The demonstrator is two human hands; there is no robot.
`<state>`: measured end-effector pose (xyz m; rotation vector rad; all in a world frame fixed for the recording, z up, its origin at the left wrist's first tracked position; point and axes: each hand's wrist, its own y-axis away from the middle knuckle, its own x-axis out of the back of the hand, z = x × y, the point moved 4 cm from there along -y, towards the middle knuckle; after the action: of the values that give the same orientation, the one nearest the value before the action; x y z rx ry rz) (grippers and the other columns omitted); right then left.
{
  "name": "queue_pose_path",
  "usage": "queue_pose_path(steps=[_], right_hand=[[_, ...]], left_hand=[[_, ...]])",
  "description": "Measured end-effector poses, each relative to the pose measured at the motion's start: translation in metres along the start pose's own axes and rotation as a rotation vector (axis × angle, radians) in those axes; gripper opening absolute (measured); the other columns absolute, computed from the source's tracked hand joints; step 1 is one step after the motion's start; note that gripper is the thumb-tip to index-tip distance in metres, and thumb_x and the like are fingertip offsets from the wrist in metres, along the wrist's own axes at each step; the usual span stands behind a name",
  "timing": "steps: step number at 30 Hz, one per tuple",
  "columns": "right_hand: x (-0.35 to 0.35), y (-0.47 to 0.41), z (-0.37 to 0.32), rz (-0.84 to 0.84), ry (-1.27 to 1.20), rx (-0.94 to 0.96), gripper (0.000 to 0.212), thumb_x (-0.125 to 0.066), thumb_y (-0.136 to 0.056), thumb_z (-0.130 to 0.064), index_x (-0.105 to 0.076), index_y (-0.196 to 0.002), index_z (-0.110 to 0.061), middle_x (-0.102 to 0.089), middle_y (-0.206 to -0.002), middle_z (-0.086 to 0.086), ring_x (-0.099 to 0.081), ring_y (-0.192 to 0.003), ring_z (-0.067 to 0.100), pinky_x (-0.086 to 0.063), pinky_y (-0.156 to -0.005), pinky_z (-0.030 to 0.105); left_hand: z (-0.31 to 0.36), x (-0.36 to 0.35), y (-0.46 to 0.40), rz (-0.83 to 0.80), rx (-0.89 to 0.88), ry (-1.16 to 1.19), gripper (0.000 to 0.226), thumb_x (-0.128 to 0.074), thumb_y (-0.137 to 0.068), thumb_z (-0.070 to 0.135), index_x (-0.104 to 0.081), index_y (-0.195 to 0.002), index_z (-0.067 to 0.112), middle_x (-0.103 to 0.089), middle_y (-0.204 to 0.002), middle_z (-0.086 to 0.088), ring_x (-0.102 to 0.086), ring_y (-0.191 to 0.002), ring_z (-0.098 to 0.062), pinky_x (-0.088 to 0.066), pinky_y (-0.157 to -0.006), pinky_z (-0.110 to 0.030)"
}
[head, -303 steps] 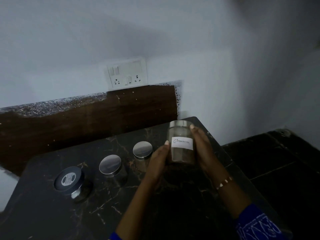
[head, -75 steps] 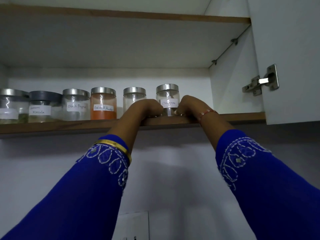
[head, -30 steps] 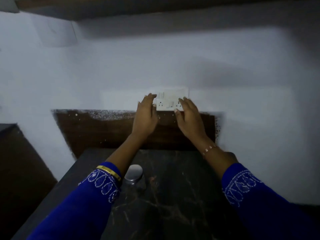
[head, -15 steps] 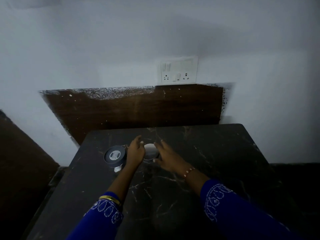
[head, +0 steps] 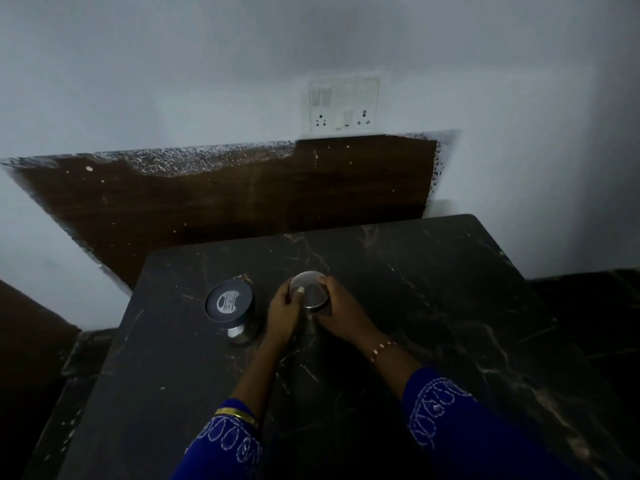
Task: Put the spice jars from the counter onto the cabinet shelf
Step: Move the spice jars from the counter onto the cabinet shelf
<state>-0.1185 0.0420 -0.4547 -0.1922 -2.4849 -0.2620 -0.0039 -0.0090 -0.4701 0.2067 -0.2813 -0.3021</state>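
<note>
A person's left hand [head: 284,311] and right hand [head: 341,315] curl round a small clear glass spice jar with a round silver metal lid [head: 309,291], gripping it from either side on the dark marble-patterned counter [head: 433,306], near its middle. The jar stands upright, its long axis vertical and its lid pointing up toward the camera; whether its base rests on the counter is hidden by the hands. Just to its left, apart from the left hand, stands a second glass jar with a dark round lid bearing a pale label [head: 229,303]. The scene is dim, and the jar walls are smooth glass, so the likely risk is a slip during the long lift to the cabinet shelf, which is out of view. The left wrist could also knock the dark-lidded jar as the hands rise. A white switch and socket plate [head: 343,105] sits on the wall behind.
</note>
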Motion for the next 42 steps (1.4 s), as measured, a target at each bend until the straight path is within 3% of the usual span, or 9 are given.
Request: queue_pose_path(steps=[9,13,20,23,27,29,33,39,42], right_hand=[[-0.011,0.024,0.014,0.194,-0.131,0.064,0.072,-0.082,-0.067,-0.024,-0.043,-0.127,-0.019,-0.050,-0.132,0.001,-0.049,-0.120,0.012,-0.045,-0.097,0.025],[0.000,0.037,0.022,0.176,-0.267,-0.006,0.073,-0.085,-0.063,-0.018,-0.046,-0.124,-0.021,-0.052,-0.125,-0.006,-0.051,-0.114,0.011,-0.049,-0.092,0.024],[0.044,0.076,0.038,0.153,-1.035,-0.218,0.034,-0.062,-0.082,-0.008,-0.050,-0.110,-0.023,-0.060,-0.116,0.009,-0.063,-0.098,0.024,-0.055,-0.079,0.040],[0.067,0.085,0.041,0.194,-1.202,-0.143,0.061,-0.081,-0.059,-0.030,-0.053,-0.111,-0.019,-0.069,-0.104,0.004,-0.069,-0.090,0.020,-0.059,-0.074,0.036],[0.094,0.089,0.047,0.542,-1.007,-0.282,0.011,-0.058,-0.089,-0.029,-0.055,-0.099,-0.027,-0.063,-0.094,-0.005,-0.063,-0.079,0.006,-0.055,-0.081,0.037],[0.111,0.090,0.046,0.603,-0.896,-0.271,0.008,-0.048,-0.096,-0.025,-0.056,-0.097,-0.025,-0.061,-0.095,-0.001,-0.062,-0.080,0.010,-0.054,-0.079,0.038],[0.137,0.093,0.038,0.537,-0.704,-0.224,0.019,-0.046,-0.097,-0.025,-0.054,-0.110,-0.015,-0.061,-0.096,0.004,-0.060,-0.082,0.018,-0.051,-0.072,0.035],[0.163,0.094,0.029,0.373,-0.793,-0.282,0.018,-0.050,-0.093,-0.037,-0.055,-0.095,-0.020,-0.059,-0.078,-0.004,-0.059,-0.068,0.009,-0.043,-0.052,0.023],[0.175,0.106,0.032,0.299,-0.935,-0.186,0.018,-0.047,-0.093,-0.037,-0.059,-0.095,-0.025,-0.066,-0.088,-0.001,-0.065,-0.078,0.012,-0.050,-0.060,0.026]], left_hand=[[-0.012,-0.006,0.033,0.054,-0.039,0.141,0.031,-0.047,-0.095,0.023,-0.056,-0.120,0.007,-0.063,-0.108,-0.004,-0.061,-0.099,-0.016,-0.050,-0.080,-0.018],[-0.020,-0.005,0.047,0.095,0.054,0.215,0.032,-0.038,-0.099,0.022,-0.060,-0.116,0.007,-0.063,-0.112,-0.011,-0.059,-0.104,-0.023,-0.050,-0.085,-0.030],[0.010,-0.023,0.072,-0.234,0.120,0.261,0.031,-0.038,-0.098,0.027,-0.059,-0.114,0.013,-0.059,-0.123,-0.013,-0.059,-0.107,-0.025,-0.049,-0.074,-0.023],[0.037,-0.046,0.090,-0.441,0.168,0.423,0.032,-0.030,-0.099,0.035,-0.061,-0.098,0.027,-0.066,-0.103,-0.001,-0.063,-0.096,-0.018,-0.051,-0.077,-0.031],[0.061,-0.077,0.102,-0.508,0.132,0.464,0.026,-0.038,-0.095,0.032,-0.059,-0.106,0.024,-0.064,-0.113,-0.008,-0.063,-0.105,-0.026,-0.052,-0.089,-0.041],[0.070,-0.088,0.104,-0.489,0.041,0.444,0.035,-0.049,-0.087,0.034,-0.056,-0.118,0.018,-0.063,-0.119,-0.011,-0.065,-0.105,-0.027,-0.055,-0.087,-0.042],[0.090,-0.095,0.106,-0.239,-0.133,0.401,0.039,-0.063,-0.084,0.020,-0.051,-0.121,0.024,-0.064,-0.114,-0.002,-0.069,-0.094,-0.014,-0.059,-0.072,-0.028],[0.117,-0.108,0.115,-0.061,-0.272,0.358,0.020,-0.049,-0.092,0.011,-0.061,-0.106,0.016,-0.066,-0.110,-0.002,-0.064,-0.103,-0.016,-0.056,-0.088,-0.034],[0.126,-0.125,0.117,-0.094,-0.220,0.386,0.024,-0.050,-0.091,0.013,-0.055,-0.113,0.023,-0.065,-0.109,0.000,-0.064,-0.102,-0.016,-0.055,-0.086,-0.035]])
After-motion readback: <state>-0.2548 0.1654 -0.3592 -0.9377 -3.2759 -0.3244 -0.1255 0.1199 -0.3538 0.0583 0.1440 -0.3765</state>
